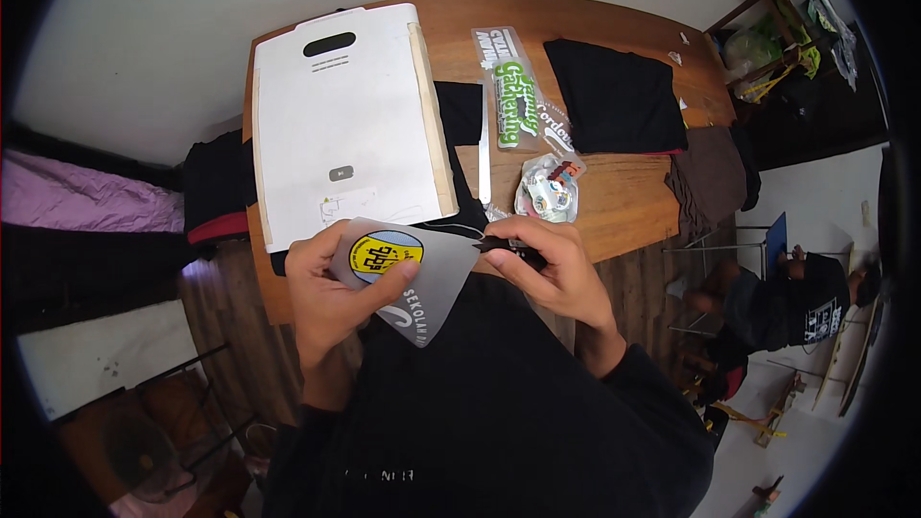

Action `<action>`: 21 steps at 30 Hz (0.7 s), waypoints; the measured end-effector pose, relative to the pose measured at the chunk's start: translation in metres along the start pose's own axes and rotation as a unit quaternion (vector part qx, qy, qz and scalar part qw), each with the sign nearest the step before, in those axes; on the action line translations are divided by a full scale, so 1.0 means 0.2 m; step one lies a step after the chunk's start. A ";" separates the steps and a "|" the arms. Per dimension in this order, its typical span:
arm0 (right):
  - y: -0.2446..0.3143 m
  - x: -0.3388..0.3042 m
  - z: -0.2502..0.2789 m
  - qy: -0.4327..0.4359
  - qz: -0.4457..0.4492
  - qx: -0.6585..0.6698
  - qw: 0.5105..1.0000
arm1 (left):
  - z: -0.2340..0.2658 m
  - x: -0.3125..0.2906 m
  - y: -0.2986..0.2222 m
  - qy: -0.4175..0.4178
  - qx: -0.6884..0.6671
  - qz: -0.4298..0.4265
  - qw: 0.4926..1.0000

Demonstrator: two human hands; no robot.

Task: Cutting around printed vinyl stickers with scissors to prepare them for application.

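My left hand holds a translucent grey transfer film sheet printed with a round yellow and blue emblem and white lettering. My right hand grips a small black tool, likely scissors, at the sheet's right tip. Both hands hover over the near edge of a wooden table, above a black garment lying on it. Black sleeves cover my forearms.
A large white flat-lidded machine stands at the table's left. A metal ruler, printed film strips, a small packet of stickers, folded black and brown garments lie to the right. A person sits on the floor at right.
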State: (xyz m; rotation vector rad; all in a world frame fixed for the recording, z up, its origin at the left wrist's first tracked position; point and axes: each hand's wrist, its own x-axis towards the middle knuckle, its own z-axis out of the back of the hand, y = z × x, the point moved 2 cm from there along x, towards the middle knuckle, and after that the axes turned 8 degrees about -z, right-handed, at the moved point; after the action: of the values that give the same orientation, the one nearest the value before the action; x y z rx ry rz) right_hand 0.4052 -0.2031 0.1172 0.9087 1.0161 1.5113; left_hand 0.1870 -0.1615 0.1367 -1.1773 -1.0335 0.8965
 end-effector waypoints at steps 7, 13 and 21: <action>-0.01 -0.01 0.01 0.008 -0.013 -0.002 1.000 | -0.01 0.01 0.00 0.015 -0.001 -0.023 1.000; -0.01 -0.01 0.02 0.017 -0.021 -0.001 1.000 | -0.01 0.00 0.01 0.016 -0.001 -0.023 1.000; 0.00 0.00 0.02 0.005 -0.001 -0.014 1.000 | -0.02 0.00 0.01 0.021 -0.009 -0.035 0.999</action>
State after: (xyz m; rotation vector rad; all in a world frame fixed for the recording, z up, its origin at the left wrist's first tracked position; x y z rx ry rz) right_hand 0.4094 -0.2034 0.1183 0.8807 1.0001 1.5268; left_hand 0.1900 -0.1615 0.1337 -1.1637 -1.0443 0.8071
